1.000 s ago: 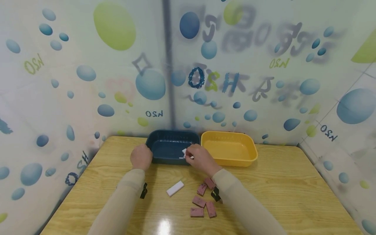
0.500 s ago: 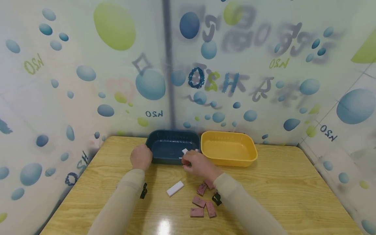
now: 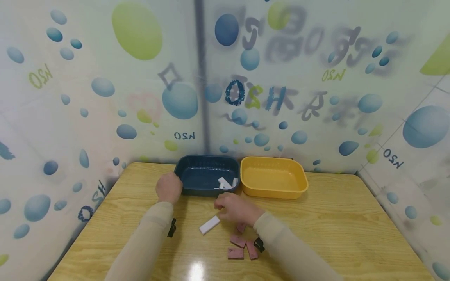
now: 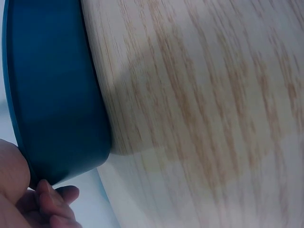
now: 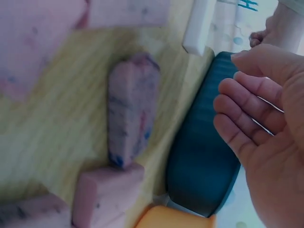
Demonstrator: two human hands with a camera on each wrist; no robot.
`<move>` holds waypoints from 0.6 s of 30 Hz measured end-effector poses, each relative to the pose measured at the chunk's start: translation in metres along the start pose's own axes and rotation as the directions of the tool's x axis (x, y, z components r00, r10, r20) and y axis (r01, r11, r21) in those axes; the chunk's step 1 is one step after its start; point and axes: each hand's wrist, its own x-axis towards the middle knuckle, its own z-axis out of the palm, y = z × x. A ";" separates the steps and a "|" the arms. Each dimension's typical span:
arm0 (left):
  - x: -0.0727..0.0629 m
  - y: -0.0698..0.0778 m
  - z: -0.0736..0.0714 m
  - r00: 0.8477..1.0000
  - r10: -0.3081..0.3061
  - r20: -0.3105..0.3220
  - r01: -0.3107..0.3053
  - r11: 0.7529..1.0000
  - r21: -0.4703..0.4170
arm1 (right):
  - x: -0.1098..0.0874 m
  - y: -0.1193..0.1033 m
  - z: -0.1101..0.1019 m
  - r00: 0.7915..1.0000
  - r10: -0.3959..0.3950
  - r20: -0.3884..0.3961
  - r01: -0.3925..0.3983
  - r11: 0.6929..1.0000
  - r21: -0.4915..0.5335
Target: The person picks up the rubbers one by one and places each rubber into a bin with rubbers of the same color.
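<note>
Bubble-printed sheeting (image 3: pixel 225 78) around a wooden table (image 3: pixel 337 222) suggests a makeshift work booth.

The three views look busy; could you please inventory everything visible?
table: one, pale wood, foreground
blue tray: one, blue, table's back
yellow tray: one, yellow, right of blue tray
white pieces: several, white, in blue tray
white bar: one, white, on table
pink blocks: at least five, pink, on table
backdrop: one, multicoloured, behind
dark items: two, black, between sleeves
sleeves: two, beige, foreground
left hand: one, gripping blue tray's rim
right hand: one, above table
</note>
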 end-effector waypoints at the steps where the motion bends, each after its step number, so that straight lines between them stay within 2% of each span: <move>1: 0.000 0.000 0.000 1.000 0.000 0.002 0.000 1.000 0.000 | 0.000 -0.001 0.001 1.000 0.003 0.011 -0.003 1.000 -0.001; 12: 0.001 0.001 -0.001 1.000 -0.008 0.016 0.008 1.000 0.002 | 0.000 -0.002 0.015 0.995 -0.014 0.096 0.016 0.999 -0.030; 18: 0.000 0.000 0.000 1.000 0.008 0.009 -0.008 1.000 0.011 | 0.001 -0.005 0.017 0.994 -0.017 0.105 0.026 0.996 -0.087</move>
